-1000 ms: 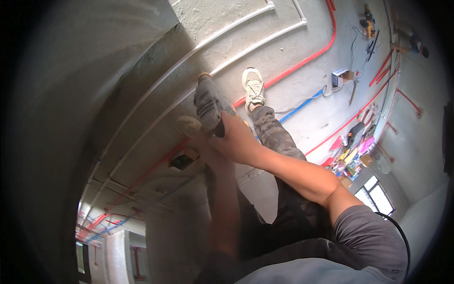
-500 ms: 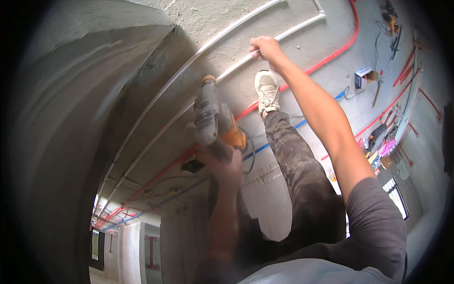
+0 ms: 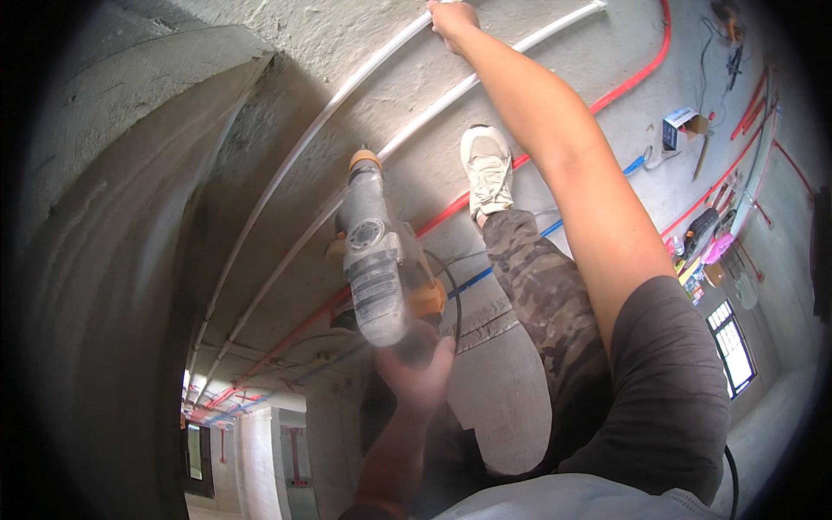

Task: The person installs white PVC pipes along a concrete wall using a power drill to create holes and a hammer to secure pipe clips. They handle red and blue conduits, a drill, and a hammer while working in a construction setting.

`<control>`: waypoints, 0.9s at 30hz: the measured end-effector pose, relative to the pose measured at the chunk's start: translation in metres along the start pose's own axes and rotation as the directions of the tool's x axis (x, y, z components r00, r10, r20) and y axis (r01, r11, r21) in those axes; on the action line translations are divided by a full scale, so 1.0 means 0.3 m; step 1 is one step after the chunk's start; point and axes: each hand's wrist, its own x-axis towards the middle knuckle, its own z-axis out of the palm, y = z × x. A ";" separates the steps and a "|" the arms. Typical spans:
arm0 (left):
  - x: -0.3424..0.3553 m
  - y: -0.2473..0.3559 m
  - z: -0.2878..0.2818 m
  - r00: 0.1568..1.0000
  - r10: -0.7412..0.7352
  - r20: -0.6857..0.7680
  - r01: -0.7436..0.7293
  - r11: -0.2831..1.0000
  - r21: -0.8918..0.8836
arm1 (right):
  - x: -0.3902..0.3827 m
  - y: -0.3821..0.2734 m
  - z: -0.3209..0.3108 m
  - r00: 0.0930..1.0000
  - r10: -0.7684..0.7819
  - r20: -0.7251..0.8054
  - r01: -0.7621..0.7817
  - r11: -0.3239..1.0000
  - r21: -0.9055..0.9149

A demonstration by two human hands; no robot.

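Seen from the head, a bare concrete room spreads out: a rough grey floor (image 3: 429, 165) bears pipes, and a concrete wall (image 3: 113, 260) rises far to the left of the pale shoe (image 3: 487, 173). A red pipe (image 3: 628, 87) runs behind the shoe, out on both sides of it, and a blue pipe (image 3: 472, 280) lies nearer the wearer than the shoe.

The rotary hammer (image 3: 373, 260), grey with orange parts, is left of the shoe and reaches nearer the wearer than it. Its long axis runs away from the wearer, leaning slightly left, the orange collar (image 3: 365, 159) and nose foremost, aimed toward the white pipes. Whether its tip touches anything cannot be told. The left hand (image 3: 416, 368) is wrapped around its rear handle, nearer the wearer than the shoe.

Beyond the shoe, the right hand (image 3: 455, 19) meets the farther white pipe (image 3: 334, 104), fingers curled; whether it grasps the pipe cannot be told. The nearer white pipe (image 3: 425, 117) passes between that hand and the shoe.

A round dial (image 3: 365, 236) marks the tool's housing, its markings too small to read. Right of the shoe, an open box (image 3: 680, 126) carries printing on a blue-and-white side.
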 end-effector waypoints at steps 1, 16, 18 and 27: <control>0.002 -0.005 -0.003 1.000 -0.012 -0.004 0.012 1.000 -0.010 | -0.030 -0.023 0.022 1.000 -0.002 0.014 0.001 1.000 0.005; -0.009 -0.043 0.016 0.994 -0.068 0.091 0.049 0.979 0.198 | 0.040 0.042 0.012 0.998 -0.044 0.045 0.035 0.983 0.180; -0.018 -0.051 0.017 0.988 -0.123 0.097 0.102 0.975 0.199 | 0.043 0.041 0.014 0.998 0.016 0.053 -0.025 0.986 0.167; 0.013 0.057 0.040 0.979 -0.068 0.193 0.017 0.967 0.255 | 0.177 0.100 -0.109 0.988 0.044 0.146 -0.086 0.954 0.288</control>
